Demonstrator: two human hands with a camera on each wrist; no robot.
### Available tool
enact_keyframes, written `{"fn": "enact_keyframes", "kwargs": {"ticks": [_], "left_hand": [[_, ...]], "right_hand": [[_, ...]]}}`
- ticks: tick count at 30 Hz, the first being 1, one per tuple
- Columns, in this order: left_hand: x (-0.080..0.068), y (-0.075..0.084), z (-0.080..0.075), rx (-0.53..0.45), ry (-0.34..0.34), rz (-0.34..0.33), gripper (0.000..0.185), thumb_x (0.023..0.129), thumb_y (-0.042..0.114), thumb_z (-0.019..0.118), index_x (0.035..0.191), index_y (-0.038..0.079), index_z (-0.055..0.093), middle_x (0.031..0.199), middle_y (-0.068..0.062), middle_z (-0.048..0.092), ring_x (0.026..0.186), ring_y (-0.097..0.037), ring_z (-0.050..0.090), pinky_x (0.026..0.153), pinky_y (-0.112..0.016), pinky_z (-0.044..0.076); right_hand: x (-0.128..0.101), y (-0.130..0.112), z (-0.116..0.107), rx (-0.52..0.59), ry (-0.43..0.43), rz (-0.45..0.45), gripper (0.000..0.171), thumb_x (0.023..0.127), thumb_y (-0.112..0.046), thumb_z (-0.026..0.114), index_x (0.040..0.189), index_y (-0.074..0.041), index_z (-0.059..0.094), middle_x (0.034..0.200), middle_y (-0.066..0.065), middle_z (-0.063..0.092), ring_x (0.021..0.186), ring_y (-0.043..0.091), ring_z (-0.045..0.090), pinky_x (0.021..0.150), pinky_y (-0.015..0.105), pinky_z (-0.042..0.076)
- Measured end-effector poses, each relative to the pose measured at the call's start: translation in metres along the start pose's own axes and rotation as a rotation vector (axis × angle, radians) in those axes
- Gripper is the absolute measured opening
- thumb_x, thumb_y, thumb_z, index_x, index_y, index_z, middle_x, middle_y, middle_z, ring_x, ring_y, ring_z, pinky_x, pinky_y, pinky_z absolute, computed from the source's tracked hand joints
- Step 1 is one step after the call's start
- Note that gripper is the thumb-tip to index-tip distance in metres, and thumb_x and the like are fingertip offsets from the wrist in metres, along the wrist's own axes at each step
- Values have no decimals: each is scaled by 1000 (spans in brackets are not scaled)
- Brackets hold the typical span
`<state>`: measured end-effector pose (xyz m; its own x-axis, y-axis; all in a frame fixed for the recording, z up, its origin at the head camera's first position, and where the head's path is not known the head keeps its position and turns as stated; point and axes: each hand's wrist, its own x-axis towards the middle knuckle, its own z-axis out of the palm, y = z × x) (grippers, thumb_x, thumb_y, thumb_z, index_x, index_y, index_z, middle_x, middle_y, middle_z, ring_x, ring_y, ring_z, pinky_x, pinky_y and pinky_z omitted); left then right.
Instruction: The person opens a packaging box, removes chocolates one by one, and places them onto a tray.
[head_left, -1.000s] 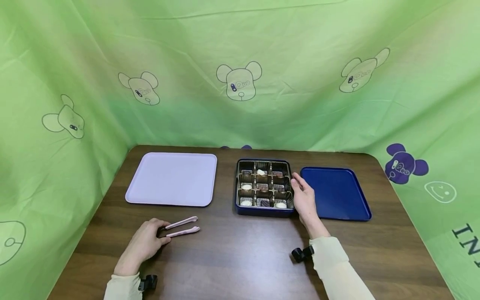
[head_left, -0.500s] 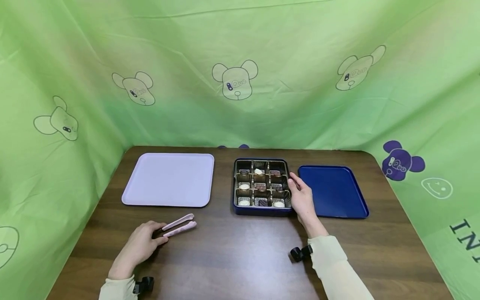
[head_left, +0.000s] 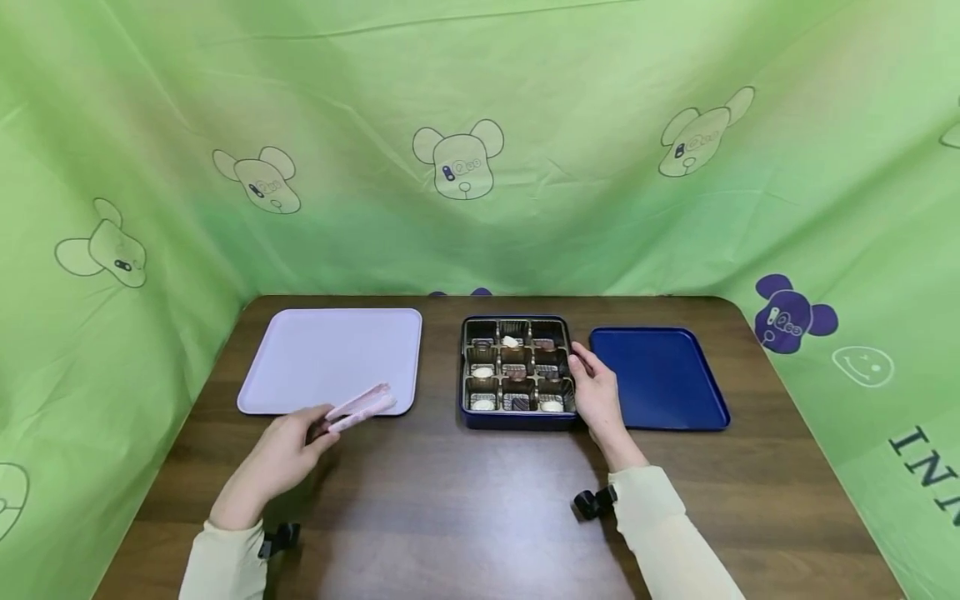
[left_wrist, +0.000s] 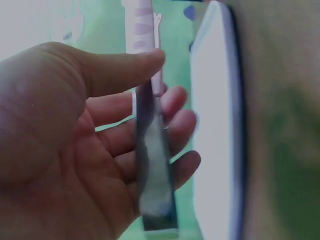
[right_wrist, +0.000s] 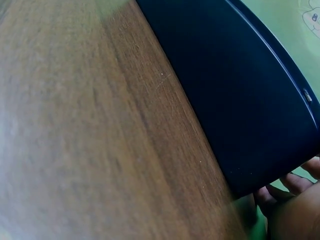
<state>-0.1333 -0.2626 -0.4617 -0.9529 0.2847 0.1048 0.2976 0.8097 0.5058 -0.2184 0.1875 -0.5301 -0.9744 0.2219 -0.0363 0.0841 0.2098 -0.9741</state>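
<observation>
In the head view my left hand (head_left: 281,454) pinches a pair of tongs (head_left: 363,406) with pale pink arms, their tips over the front right corner of the lilac tray (head_left: 337,354). The left wrist view shows the thumb on the metal part of the tongs (left_wrist: 155,165), the fingers curling behind. My right hand (head_left: 597,402) rests against the right side of a dark blue box (head_left: 517,422), fingers fairly straight along its wall. Inside the box is a divided insert with several chocolates, dark, brown and white; a white one (head_left: 483,372) sits in the left column.
A flat blue lid (head_left: 660,379) lies to the right of the box, close to the right hand. All stand on a brown wooden table (head_left: 465,508). A green printed curtain (head_left: 457,242) hangs behind and at both sides.
My left hand has lifted the tongs forward from the bare table to the tray's front corner, and their arms have come closer together. My right hand stays at the box's side.
</observation>
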Motion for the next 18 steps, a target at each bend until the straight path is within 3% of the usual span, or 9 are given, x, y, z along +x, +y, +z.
{"fn": "enact_keyframes", "kwargs": {"ticks": [9, 15, 18], "left_hand": [[53, 22, -11, 24, 36, 152, 20, 94, 8, 69, 114, 4, 65, 80, 0, 54, 69, -14, 47, 60, -31, 39], [85, 38, -8, 31, 73, 195, 11, 98, 16, 66, 101, 6, 63, 76, -1, 51, 67, -17, 46, 59, -32, 38], [99, 47, -6, 35, 86, 196, 19, 101, 23, 64, 91, 9, 58, 72, -2, 47, 66, -18, 44, 59, -34, 36]], "right_hand": [[0, -1, 0, -15, 7, -13, 45, 107, -21, 52, 149, -4, 48, 149, 19, 50, 136, 27, 46, 110, 38, 37], [-2, -1, 0, 2, 14, -16, 45, 107, -20, 53, 148, -2, 49, 148, 20, 50, 136, 27, 46, 110, 39, 37], [-2, -1, 0, 4, 14, -15, 45, 107, -21, 53, 147, -2, 49, 148, 20, 51, 135, 27, 47, 110, 39, 37]]}}
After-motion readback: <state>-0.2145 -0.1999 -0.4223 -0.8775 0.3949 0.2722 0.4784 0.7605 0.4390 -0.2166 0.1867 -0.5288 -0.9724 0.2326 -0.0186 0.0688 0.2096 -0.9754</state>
